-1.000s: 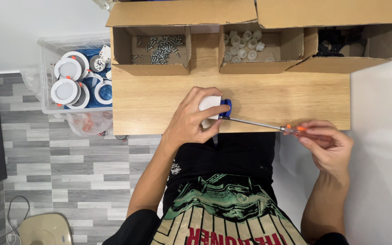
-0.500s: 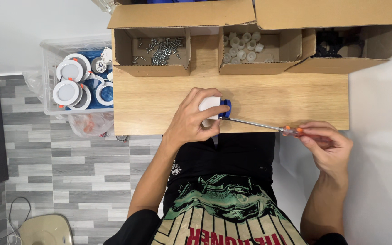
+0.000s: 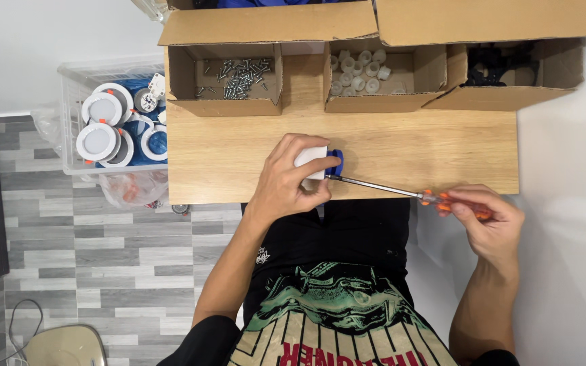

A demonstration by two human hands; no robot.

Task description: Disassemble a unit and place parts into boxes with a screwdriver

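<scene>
Left hand (image 3: 291, 181), fingers curled over and clamped down on a small white-and-blue plastic part (image 3: 320, 161), pins it flat near the front edge of the wooden table (image 3: 428, 146), roughly at mid-width. Part: judged light, rigid moulded plastic, smooth enough to skid under a push from the side, hence best held from above with the palm pressing it to the board, fingers kept off the blue end where the tool enters. Screwdriver (image 3: 381, 186): slim steel shaft, tip at the part's blue end, running rightward along the table's front edge; stiff, light, liable to slip out of a screw head if tilted. Right hand (image 3: 486, 217), off the table's front right corner, closed around the orange handle, the proper place to grasp it. Behind, along the table's far edge: cardboard box of screws (image 3: 228, 73), box of white caps (image 3: 364, 68), box of black parts (image 3: 500, 68).
</scene>
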